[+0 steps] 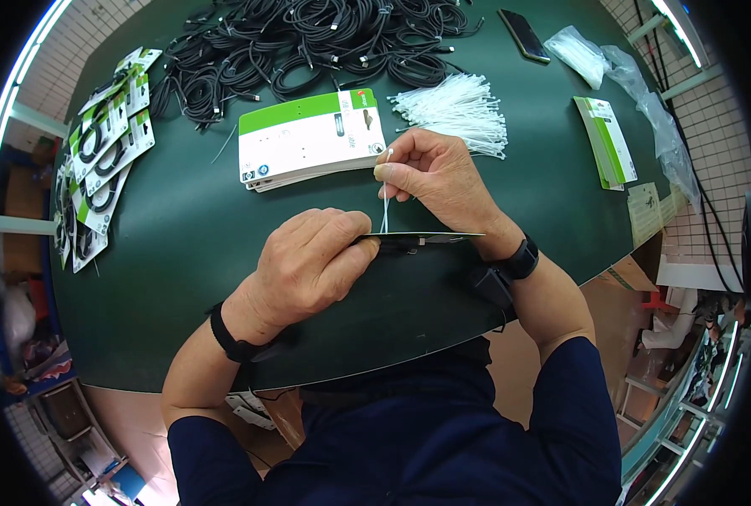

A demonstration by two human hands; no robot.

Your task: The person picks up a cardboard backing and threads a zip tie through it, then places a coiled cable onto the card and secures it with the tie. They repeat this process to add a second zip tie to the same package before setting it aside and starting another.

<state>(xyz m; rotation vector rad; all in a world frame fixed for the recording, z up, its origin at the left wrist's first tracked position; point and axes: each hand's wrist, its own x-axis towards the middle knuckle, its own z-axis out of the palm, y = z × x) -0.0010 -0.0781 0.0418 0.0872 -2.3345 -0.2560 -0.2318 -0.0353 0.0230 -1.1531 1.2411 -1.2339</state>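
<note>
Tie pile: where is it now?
Head view, upper part, right of centre: the white tie pile lies right of the card stack, below the black cables, just beyond the right hand.

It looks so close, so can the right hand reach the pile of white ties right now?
Probably yes: the pile of white ties lies just beyond the right hand, and nothing seems in the way. But that hand is pinching one tie, so it might need to let go first.
</note>
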